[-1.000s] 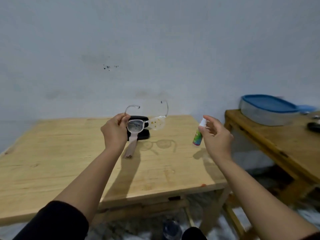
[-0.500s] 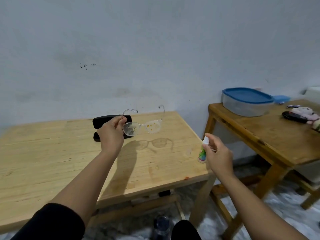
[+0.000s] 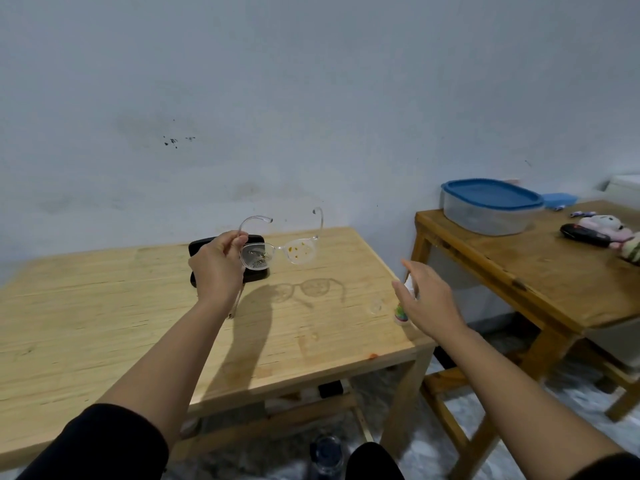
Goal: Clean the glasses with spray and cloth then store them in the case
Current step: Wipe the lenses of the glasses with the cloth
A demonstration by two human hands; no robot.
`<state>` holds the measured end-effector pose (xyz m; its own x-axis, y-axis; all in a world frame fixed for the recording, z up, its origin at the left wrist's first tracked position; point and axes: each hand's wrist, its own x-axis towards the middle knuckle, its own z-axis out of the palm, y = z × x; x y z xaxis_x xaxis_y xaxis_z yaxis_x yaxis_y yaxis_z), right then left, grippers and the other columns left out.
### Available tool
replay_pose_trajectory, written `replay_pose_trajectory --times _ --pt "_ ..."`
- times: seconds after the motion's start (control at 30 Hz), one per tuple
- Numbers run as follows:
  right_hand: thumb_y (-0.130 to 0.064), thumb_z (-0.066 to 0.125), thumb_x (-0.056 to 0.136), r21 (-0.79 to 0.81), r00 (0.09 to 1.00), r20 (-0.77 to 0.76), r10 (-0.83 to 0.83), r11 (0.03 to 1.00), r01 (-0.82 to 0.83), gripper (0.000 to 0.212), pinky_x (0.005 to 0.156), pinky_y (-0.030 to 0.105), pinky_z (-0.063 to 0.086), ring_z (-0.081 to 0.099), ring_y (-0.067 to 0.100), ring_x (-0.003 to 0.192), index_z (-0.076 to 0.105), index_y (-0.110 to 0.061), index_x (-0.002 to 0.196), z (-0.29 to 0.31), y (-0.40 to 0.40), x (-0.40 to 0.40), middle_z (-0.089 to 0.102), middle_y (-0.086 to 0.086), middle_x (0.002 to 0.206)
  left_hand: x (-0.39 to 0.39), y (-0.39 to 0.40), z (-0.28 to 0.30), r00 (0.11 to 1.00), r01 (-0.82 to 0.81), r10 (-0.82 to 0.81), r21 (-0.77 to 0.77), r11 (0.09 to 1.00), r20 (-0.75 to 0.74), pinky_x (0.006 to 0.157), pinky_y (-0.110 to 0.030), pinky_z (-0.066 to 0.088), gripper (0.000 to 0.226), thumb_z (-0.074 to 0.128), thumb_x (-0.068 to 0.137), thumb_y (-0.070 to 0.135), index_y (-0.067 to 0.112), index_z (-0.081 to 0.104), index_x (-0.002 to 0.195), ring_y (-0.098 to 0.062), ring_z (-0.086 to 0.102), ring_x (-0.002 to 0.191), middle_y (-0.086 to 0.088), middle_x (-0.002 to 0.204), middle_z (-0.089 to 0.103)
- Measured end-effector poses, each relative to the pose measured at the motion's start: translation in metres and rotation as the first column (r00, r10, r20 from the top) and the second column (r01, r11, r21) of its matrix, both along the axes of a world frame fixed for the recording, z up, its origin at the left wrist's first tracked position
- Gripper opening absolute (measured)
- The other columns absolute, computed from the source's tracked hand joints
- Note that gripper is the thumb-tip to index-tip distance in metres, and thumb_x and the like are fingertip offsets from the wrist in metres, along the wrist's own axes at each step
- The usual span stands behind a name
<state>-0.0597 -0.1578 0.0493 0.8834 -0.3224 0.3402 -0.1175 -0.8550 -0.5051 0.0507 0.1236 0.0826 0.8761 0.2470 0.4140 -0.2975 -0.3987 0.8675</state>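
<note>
My left hand holds clear-framed glasses by their left lens rim, above the wooden table. Both lenses carry yellowish and dark smudges, and the temple arms point up and away. A thin pale strip hangs below this hand; I cannot tell what it is. The black glasses case lies on the table just behind the hand. My right hand hovers over the small spray bottle, which stands at the table's right edge. Its fingers are spread loosely around the white nozzle.
A small clear cap lies on the table left of the bottle. A second wooden table to the right carries a blue-lidded plastic box, a plush toy and a black object. A gap separates the tables.
My right hand carried the spray bottle from beside the table's edge onto its right edge and loosened its fingers. The glasses in my left hand stayed raised; my head turned slightly.
</note>
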Motion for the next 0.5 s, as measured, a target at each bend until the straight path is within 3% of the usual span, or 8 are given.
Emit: replay_pose_trajectory --times 0.07,0.2,0.5 --pt "-0.036 0.042 0.097 -0.098 0.998 -0.063 0.009 0.995 -0.015 0.047 0.099 0.034 0.038 0.043 0.022 0.128 0.042 -0.013 0.137 0.014 0.004 0.005 0.046 0.008 0.141 -0.001 0.005 0.004 1.000 -0.007 0.007 -0.007 1.000 0.016 0.081 -0.017 0.041 0.021 0.054 0.093 0.020 0.012 0.070 0.103 -0.016 0.061 0.087 -0.006 0.095 0.072" --pt "-0.036 0.035 0.099 -0.210 0.987 -0.155 0.045 0.975 -0.078 0.046 0.103 0.033 0.034 0.041 0.023 0.130 0.044 -0.009 0.135 0.036 0.016 0.019 0.046 0.009 0.141 -0.002 0.019 0.010 0.999 -0.031 0.031 0.002 1.000 0.037 0.078 -0.010 0.034 0.021 0.055 0.092 0.021 0.011 0.069 0.103 -0.011 0.058 0.086 -0.009 0.098 0.073" --pt "-0.038 0.036 0.097 -0.308 0.973 -0.159 0.164 0.928 -0.207 0.047 0.103 0.037 0.037 0.041 0.025 0.130 0.046 -0.010 0.134 0.039 0.068 0.080 0.045 0.008 0.142 -0.009 0.072 0.019 0.989 -0.144 0.144 -0.005 0.990 0.035 0.084 -0.023 0.042 0.019 0.054 0.092 0.019 0.012 0.070 0.099 -0.020 0.064 0.089 -0.009 0.094 0.073"
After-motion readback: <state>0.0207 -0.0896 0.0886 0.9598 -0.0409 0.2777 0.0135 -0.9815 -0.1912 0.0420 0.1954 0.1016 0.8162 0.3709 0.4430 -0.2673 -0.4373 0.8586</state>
